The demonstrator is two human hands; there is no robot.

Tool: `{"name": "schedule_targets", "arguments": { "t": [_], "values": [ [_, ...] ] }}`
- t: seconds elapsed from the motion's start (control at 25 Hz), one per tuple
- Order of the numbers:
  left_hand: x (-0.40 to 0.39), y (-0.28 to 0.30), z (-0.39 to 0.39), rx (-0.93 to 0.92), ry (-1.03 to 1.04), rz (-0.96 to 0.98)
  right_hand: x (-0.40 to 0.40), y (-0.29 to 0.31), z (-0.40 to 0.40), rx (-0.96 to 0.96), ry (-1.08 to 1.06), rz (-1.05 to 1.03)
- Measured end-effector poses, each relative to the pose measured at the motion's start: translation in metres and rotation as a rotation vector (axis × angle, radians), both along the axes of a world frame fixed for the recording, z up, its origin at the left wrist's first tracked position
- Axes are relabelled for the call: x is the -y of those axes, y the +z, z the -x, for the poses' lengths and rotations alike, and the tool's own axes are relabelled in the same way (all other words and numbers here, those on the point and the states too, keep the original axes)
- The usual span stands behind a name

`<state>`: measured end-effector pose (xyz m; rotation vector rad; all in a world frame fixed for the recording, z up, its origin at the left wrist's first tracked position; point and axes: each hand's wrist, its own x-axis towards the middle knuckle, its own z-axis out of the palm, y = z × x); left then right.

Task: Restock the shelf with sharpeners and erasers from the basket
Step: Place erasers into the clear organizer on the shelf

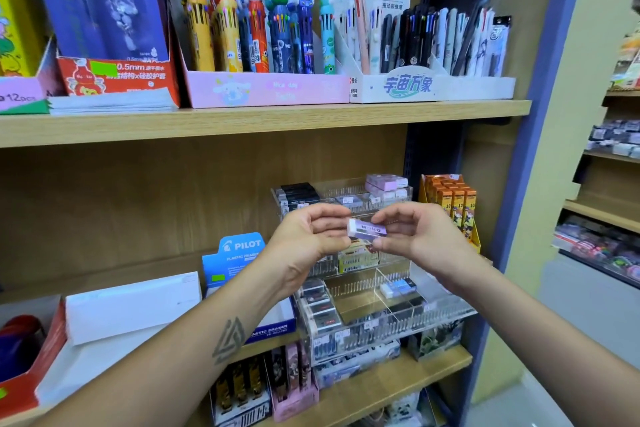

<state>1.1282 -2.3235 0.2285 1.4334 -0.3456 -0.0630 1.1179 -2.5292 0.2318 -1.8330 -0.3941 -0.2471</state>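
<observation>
Eraser [367, 229] lying level, long axis left-right, left hand [313, 236] and right hand [414, 236] pinching its ends

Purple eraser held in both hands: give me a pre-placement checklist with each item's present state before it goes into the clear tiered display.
1. Eraser gripped: ok. The purple eraser is pinched at its ends by the left hand and right hand.
2. Label readable: ok, print faces the camera.
3. Matching stock located: ok, purple erasers sit in the top tier of the clear display.
4. Room in that top compartment: cannot tell.
5. Path to display: ok, nothing lies between the hands and the display.
6. Basket within reach: cannot tell, not in view.
</observation>
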Motion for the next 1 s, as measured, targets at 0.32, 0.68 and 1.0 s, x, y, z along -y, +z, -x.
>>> {"name": "schedule_targets", "arguments": {
  "t": [0.32, 0.68, 1.0],
  "values": [
    [0.007, -0.005, -0.003, 0.054, 0.096, -0.085, 0.003, -0.011, -0.002, 0.326, -0.154, 0.392],
    [0.050, -0.013, -0.006, 0.138, -0.001, -0.437, 0.056, -0.003, -0.016, 0.346, -0.292, 0.883],
    [0.101, -0.047, -0.002, 0.640, -0.163, -1.224, 0.100, -0.023, -0.024, 0.064, -0.320, 1.288]
  ]
}}
